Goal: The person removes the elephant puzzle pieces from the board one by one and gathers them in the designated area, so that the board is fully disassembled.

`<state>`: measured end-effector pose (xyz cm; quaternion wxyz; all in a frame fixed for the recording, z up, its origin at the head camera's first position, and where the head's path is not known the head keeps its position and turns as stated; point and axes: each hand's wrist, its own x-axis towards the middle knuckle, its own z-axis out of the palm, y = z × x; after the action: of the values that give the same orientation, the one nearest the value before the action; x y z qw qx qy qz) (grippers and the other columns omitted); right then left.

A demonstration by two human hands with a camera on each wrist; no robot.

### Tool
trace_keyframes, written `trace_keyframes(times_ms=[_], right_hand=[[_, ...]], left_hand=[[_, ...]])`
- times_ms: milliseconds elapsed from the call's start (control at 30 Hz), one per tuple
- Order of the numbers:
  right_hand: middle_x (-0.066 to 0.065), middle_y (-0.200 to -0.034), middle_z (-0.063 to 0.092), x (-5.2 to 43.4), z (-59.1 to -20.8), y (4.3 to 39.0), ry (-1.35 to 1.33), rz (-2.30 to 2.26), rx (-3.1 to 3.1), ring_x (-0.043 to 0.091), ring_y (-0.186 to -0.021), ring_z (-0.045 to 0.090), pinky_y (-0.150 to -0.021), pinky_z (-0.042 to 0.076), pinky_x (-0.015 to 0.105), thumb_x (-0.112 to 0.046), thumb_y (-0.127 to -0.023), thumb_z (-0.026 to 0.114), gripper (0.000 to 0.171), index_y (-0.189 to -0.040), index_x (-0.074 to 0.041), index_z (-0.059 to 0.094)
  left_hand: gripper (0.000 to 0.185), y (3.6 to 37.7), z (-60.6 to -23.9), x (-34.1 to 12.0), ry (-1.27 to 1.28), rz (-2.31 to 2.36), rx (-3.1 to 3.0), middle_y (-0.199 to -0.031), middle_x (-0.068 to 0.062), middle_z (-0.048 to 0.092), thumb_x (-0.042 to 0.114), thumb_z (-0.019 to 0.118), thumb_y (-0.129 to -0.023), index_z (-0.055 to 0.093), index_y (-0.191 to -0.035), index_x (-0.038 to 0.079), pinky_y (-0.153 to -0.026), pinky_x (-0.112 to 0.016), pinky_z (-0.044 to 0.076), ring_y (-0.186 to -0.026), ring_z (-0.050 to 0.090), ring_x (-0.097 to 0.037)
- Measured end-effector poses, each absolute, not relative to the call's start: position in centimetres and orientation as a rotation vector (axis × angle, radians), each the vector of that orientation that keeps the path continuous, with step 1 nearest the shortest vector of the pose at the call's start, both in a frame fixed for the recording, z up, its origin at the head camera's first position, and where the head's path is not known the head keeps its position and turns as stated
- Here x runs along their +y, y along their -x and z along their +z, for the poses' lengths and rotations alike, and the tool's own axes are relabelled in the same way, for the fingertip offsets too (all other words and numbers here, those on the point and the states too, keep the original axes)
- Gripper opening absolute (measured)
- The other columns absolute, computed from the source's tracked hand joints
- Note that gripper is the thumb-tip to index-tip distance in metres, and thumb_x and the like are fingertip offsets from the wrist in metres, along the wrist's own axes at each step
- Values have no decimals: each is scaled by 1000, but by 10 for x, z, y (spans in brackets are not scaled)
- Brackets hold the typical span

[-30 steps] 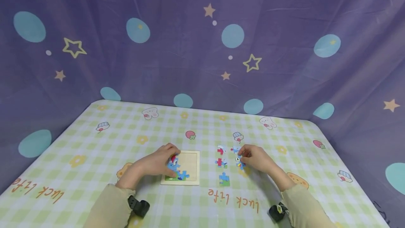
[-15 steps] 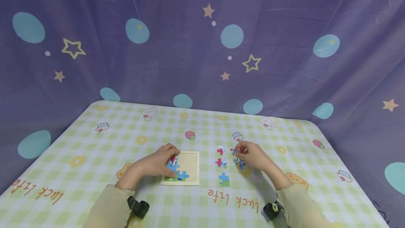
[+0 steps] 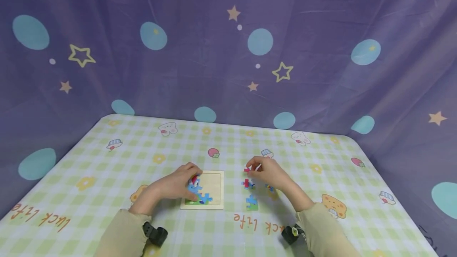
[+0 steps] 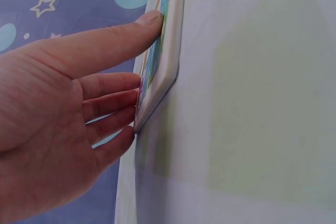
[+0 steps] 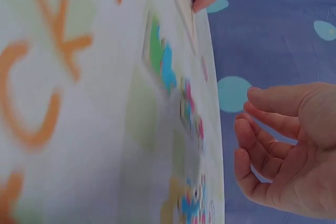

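A square wooden puzzle tray [image 3: 221, 189] lies in front of my left hand [image 3: 176, 182], with several joined blue and green pieces [image 3: 204, 198] along its left and near sides. My left thumb [image 4: 131, 38] rests on the pieces while the other fingertips touch the tray's side. Over the loose pieces is my right hand [image 3: 268, 171], fingers loosely bent with nothing between them in the right wrist view. Under its fingertips shows a red and white piece [image 3: 246, 169]. Nearer lie a red piece [image 3: 248, 184] and a blue and green piece [image 3: 252, 202].
Another blue piece [image 3: 269, 188] lies beneath the right hand, partly covered. A checked tablecloth [image 3: 171, 225] covers the table, whose far edge meets a purple curtain [image 3: 200, 50]. Each wrist wears a small black camera [image 3: 155, 234].
My right hand has moved left, from the right-hand pieces to above the red and white one. The left hand stays on the tray, and the loose pieces appear unmoved.
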<state>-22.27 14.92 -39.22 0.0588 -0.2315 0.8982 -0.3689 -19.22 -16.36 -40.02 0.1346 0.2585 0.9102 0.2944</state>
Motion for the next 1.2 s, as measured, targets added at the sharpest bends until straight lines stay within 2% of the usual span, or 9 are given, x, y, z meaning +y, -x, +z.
trace_keyframes(times_ms=[233,567,900,1200], right_hand=[[0,-86,64,127,-391,223,727,-1158,2673,9,-68,58,-66,48,27,-4,-91,67,14,-104,0,69],[-1,-86,63,101,-391,218,791,-1124,2644,12,-64,54,-55,45,24,-3,-91,68,13,-104,-2,69],[-1,-88,63,85,-392,213,829,-1047,2621,11,-71,56,-63,47,26,-4,-92,68,13,-105,-4,69],[-2,-87,64,73,-394,208,856,-1017,2573,11,-71,57,-62,47,26,-6,-91,69,14,-106,-5,70]], left_hand=[[70,191,-399,-163,-723,851,2632,-132,-13,45,25,85,-78,53,-134,-2,-102,-51,38,-122,43,-33],[70,191,-400,-162,-712,827,2652,-132,-12,47,25,86,-77,54,-133,-1,-102,-50,39,-121,44,-32],[71,193,-400,-161,-721,798,2661,-134,-15,47,25,86,-77,53,-133,-3,-104,-51,38,-125,45,-35],[71,192,-397,-161,-720,815,2645,-135,-15,47,23,86,-78,52,-133,-4,-102,-51,40,-123,47,-34]])
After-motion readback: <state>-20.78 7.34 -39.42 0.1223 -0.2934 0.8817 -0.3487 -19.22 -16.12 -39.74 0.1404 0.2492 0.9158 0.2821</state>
